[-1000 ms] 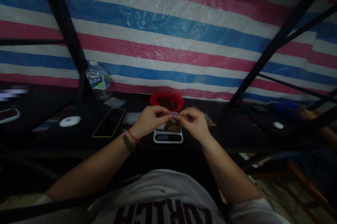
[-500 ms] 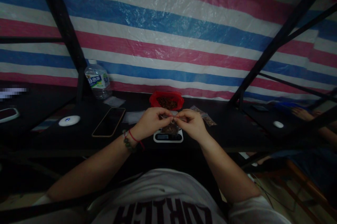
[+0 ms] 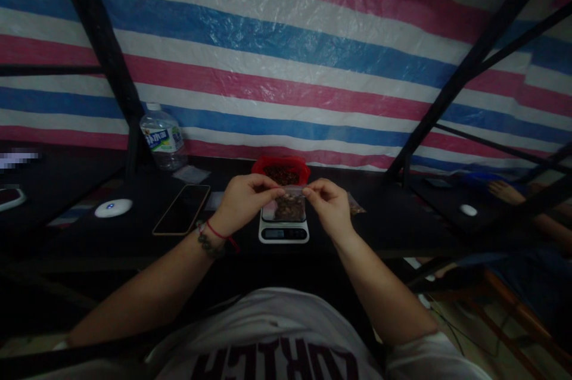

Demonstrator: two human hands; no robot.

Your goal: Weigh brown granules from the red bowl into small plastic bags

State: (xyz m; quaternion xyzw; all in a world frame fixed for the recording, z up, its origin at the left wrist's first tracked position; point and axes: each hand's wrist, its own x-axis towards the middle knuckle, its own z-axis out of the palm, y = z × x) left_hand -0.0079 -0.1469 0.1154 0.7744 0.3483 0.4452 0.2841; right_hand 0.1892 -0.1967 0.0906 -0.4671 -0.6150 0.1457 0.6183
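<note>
A small clear plastic bag (image 3: pixel 289 208), partly filled with brown bits, is stretched between my two hands above a white digital scale (image 3: pixel 285 233). My left hand (image 3: pixel 243 201) pinches its top left corner between thumb and fingers. The top right corner is pinched by my right hand (image 3: pixel 329 204). Whether the bag rests on the scale I cannot tell. Just behind stands a red bowl (image 3: pixel 304 173) of similar brown pieces. Beyond my right hand another filled bag (image 3: pixel 356 204) lies on the black table, partly hidden.
Left of my hands lie a phone (image 3: pixel 182 210), a white oval device (image 3: pixel 113 208) and flat clear bags (image 3: pixel 192 174). A large plastic bottle (image 3: pixel 163 139) stands by the black frame post. At far right a co-worker's hand (image 3: pixel 507 192) shows near a white mouse-like object (image 3: pixel 468 210).
My hands have moved apart along the bag's top edge, pulling it wide. More of the bag and scale shows between them. The view has shifted slightly.
</note>
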